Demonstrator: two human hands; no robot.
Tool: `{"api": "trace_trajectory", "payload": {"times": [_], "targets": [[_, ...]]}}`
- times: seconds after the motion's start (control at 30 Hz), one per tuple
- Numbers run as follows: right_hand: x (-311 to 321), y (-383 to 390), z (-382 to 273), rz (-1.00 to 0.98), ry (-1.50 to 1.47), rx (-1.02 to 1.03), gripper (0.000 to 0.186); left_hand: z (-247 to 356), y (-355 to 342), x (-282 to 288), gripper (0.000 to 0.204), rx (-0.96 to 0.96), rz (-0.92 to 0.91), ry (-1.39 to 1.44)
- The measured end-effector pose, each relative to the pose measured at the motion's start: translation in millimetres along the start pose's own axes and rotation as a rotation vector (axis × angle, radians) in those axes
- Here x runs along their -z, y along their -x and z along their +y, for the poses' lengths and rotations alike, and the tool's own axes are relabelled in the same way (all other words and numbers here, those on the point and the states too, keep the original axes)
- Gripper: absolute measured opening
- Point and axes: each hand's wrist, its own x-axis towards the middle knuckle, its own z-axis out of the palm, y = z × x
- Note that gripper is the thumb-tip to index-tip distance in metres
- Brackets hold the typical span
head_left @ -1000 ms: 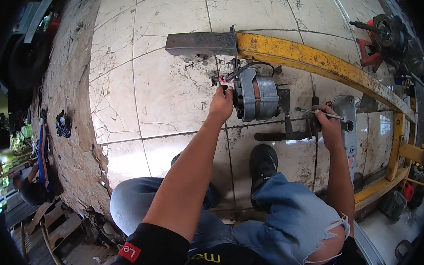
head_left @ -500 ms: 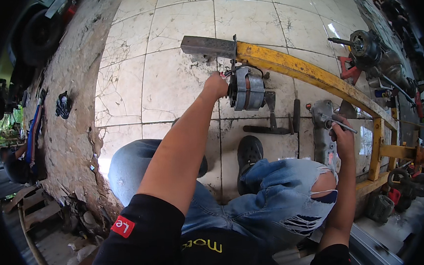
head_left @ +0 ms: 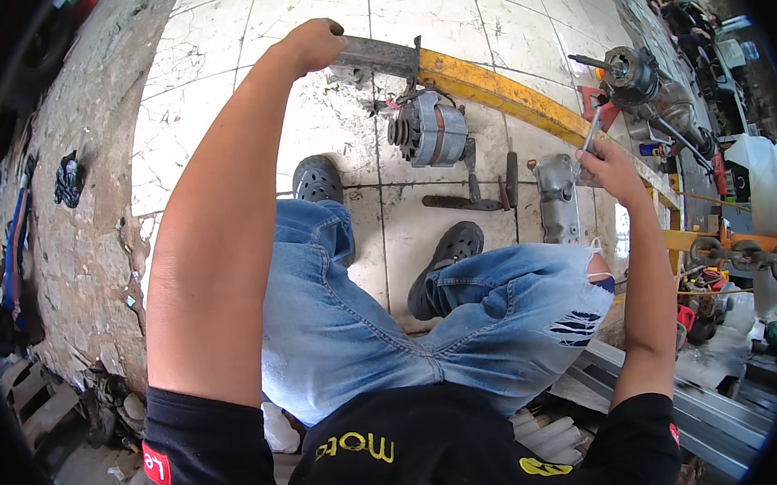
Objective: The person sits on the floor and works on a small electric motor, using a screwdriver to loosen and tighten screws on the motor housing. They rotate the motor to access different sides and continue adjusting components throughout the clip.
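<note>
My left hand [head_left: 312,46] is closed around the far-left end of a bare grey bar [head_left: 381,54], which extends out of a yellow steel beam [head_left: 495,89]. Just below the joint of bar and beam is an alternator [head_left: 439,131] with a ribbed pulley and a few wires. In my right hand [head_left: 614,172] is a slim silver wrench [head_left: 592,129], its shaft pointing up and away. That hand is at the beam's near edge and may be touching it. Beside it, a grey cast-metal cover [head_left: 556,192] lies on the tiles.
A hammer [head_left: 473,184] and a dark flat bar [head_left: 512,180] lie between my feet and the cover. Farther right are a red stand [head_left: 597,110] and a greasy gearbox-like part [head_left: 632,76]. Broken concrete [head_left: 76,226] borders the tiles on the left.
My left hand has left the wires beside the alternator and taken hold of the grey bar's end. My right hand has carried the wrench forward to the yellow beam. The view has shifted.
</note>
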Motion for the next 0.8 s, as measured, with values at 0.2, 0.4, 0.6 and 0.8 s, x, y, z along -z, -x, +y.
{"api": "trace_trajectory", "payload": {"times": [0.2,0.4,0.6,0.8], "targets": [[0,-27,-11,-0.086,0.292,0.002,0.032,17,9,12,0.049,-0.044,-0.174,-0.293],[-23,-60,52,-0.229,0.348,-0.107,0.032,25,-3,6,0.048,-0.234,-0.257,-0.355],[-108,-99,161,-0.195,0.44,-0.125,0.036,-27,-35,-62,0.046,-0.129,-0.508,-0.507],[-200,-128,217,-0.222,0.303,-0.177,0.042,-72,-55,-146,0.069,-0.18,-0.609,-0.477]]}}
